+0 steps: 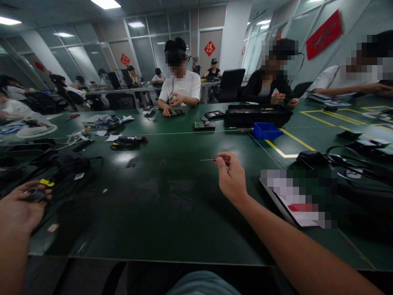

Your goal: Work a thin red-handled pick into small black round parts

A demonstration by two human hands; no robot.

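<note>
Right hand: my right hand is raised over the middle of the worktop, fingers pinched together on the red grip of a thin screwdriver; its fine shaft points left, level, clear of the surface.
Left hand: my left hand sits at the near left edge, fingers curled shut around a small dark part. Yellow tags stick out just beyond the fingertips. I cannot make out what the part is.
Step in hand: as I read it, tool and part are each gripped but well apart, so nothing is being worked on at this instant.
What handling calls for: the shaft is slim and the part small, so I judge that bringing them together needs a steady pinch and a clear look at the part, which is half hidden in my palm.
Surface: dark green, glossy, with ceiling-light glare. Black cables lie just beyond my left hand, and yellow tape lines mark the right side near a blue bin, a black case and a circuit board.
Room: an open office with glass partitions and red hangings. A person in a white shirt works opposite, and others sit to the right and at tables behind.
</note>
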